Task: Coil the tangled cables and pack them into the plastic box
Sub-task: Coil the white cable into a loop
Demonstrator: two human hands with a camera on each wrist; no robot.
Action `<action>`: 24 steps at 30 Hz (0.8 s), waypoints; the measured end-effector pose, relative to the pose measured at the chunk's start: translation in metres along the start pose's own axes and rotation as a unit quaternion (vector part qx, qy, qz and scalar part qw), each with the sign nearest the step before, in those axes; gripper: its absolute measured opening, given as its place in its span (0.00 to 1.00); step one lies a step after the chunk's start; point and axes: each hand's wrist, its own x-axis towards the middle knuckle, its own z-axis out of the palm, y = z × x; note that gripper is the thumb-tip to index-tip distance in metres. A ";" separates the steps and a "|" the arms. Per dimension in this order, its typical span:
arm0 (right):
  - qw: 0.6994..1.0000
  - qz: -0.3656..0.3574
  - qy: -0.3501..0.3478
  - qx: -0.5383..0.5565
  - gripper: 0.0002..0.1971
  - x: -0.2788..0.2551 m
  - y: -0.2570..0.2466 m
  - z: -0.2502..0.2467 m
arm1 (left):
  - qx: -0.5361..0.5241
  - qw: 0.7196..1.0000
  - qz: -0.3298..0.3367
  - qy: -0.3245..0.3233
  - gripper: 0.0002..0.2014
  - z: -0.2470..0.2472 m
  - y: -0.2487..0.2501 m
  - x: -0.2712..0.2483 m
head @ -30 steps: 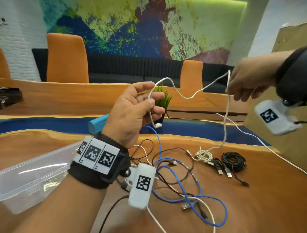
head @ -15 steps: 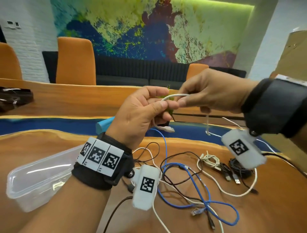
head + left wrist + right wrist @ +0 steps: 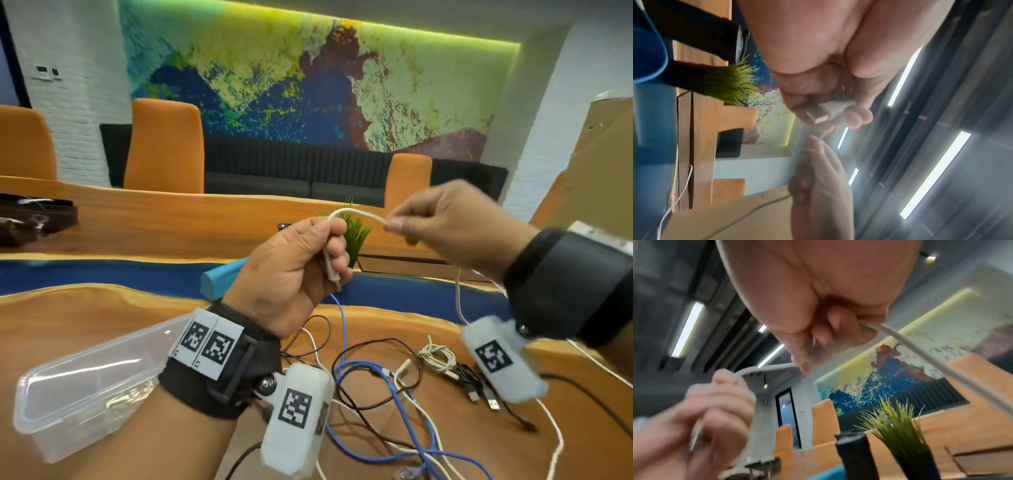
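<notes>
Left hand (image 3: 291,270) is raised above the table (image 3: 85,308), fingers curled round the plug end of a thin white cable (image 3: 356,214); its smooth rectangular connector (image 3: 826,112) pokes out below the fingers. The cable arches in a short, matte, round-section hump across to the right hand (image 3: 455,226), which pinches it between thumb and fingertips; the rest of the cable drops from the right hand toward the table.

Below the hands lies a loose tangle: a glossy blue cable (image 3: 404,404) in wide loops, thin black leads (image 3: 370,346), and more white strands. A small white coiled bundle (image 3: 436,356) sits right of the tangle, beside black USB leads (image 3: 476,387). The clear, rectangular, round-cornered plastic box (image 3: 85,387) stands on the table at left, apart from the tangle.

Compared with half a second ago: the hands have drawn apart, exposing the arched span of white cable between them; box and tangle lie as before.
</notes>
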 end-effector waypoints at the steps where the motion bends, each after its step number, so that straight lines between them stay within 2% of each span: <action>1: 0.998 -0.015 -0.039 -0.047 0.06 -0.005 -0.001 0.008 | -0.024 1.000 0.005 0.016 0.11 0.002 -0.002 0.001; 3: 0.983 -0.050 -0.126 -0.124 0.08 -0.015 -0.006 0.024 | 0.007 0.999 0.024 0.039 0.10 0.006 -0.007 0.002; 5: 0.963 -0.076 -0.183 -0.184 0.09 -0.025 -0.016 0.033 | 0.144 0.987 0.051 0.048 0.11 0.008 -0.012 0.002; 6: 0.956 -0.085 -0.195 -0.202 0.08 -0.027 -0.021 0.034 | 0.228 0.970 0.068 0.045 0.12 0.007 -0.014 0.001; 8: 0.953 -0.090 -0.194 -0.214 0.07 -0.028 -0.028 0.028 | 0.391 0.914 0.105 0.021 0.11 0.003 -0.016 -0.001; 10: 0.954 -0.088 -0.185 -0.217 0.07 -0.026 -0.031 0.020 | 0.499 0.858 0.123 -0.009 0.10 -0.001 -0.018 0.000; 11: 0.955 -0.090 -0.179 -0.219 0.07 -0.025 -0.033 0.016 | 0.523 0.843 0.122 -0.021 0.09 -0.002 -0.018 0.000; 13: 0.959 -0.103 -0.149 -0.218 0.05 -0.023 -0.035 0.007 | 0.537 0.836 0.109 -0.029 0.09 -0.004 -0.018 0.001; 15: 0.972 -0.113 -0.111 -0.172 0.03 -0.020 -0.037 -0.004 | 0.533 0.841 0.088 -0.024 0.09 -0.004 -0.015 -0.001; 17: 0.988 -0.114 -0.077 -0.073 0.02 -0.017 -0.039 -0.013 | 0.506 0.860 0.064 -0.032 0.11 -0.004 -0.013 -0.002; 19: 0.993 -0.104 -0.044 0.034 0.03 -0.015 -0.038 -0.015 | 0.431 0.901 0.035 -0.047 0.14 0.000 -0.012 -0.004; 21: 0.991 -0.080 -0.010 0.109 0.04 -0.014 -0.031 -0.010 | 0.309 0.950 -0.001 -0.051 0.15 0.004 -0.010 -0.006; 24: 0.981 -0.002 0.005 0.192 0.07 -0.016 -0.019 0.007 | 0.137 0.988 -0.024 -0.063 0.15 0.012 -0.003 -0.008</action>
